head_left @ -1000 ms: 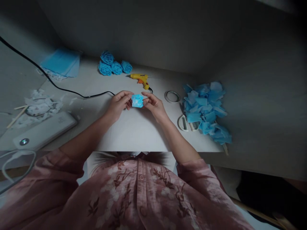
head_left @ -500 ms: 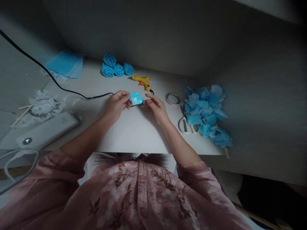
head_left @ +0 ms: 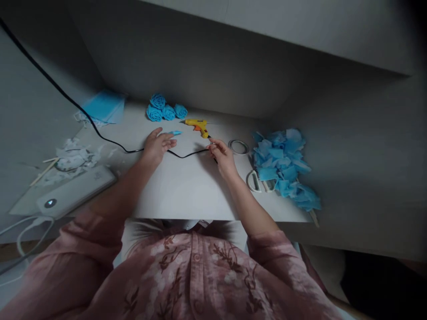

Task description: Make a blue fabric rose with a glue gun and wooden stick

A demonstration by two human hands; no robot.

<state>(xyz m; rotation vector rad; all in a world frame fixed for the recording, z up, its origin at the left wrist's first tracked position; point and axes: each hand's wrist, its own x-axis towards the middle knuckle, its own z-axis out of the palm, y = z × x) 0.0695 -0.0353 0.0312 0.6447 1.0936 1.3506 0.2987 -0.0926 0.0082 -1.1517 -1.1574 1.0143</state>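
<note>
My left hand [head_left: 156, 147] is over the left middle of the white table, holding a small blue piece [head_left: 175, 132] at its fingertips while its other fingers are spread. The piece is seen nearly edge-on. My right hand [head_left: 223, 156] is bent in a pinch just below the handle of the yellow glue gun [head_left: 196, 125]; what its fingers hold is too small to make out. A black cord [head_left: 183, 156] runs between the hands. The glue gun lies behind them, nozzle to the left. Several blue rosettes [head_left: 158, 101] sit at its left.
Blue cut pieces [head_left: 282, 155] are heaped at the right, beside pale-handled scissors [head_left: 254, 181] and a ring-shaped coil [head_left: 239, 147]. At left are blue sheets [head_left: 105, 106], white scraps [head_left: 71, 155], sticks [head_left: 45, 171] and a white device [head_left: 76, 189]. A shelf edge [head_left: 283, 40] hangs above.
My hands have moved apart, the left one slightly left with the blue piece, which has turned edge-on. The right hand is off it. The whole view has shifted, showing more of the shelf.
</note>
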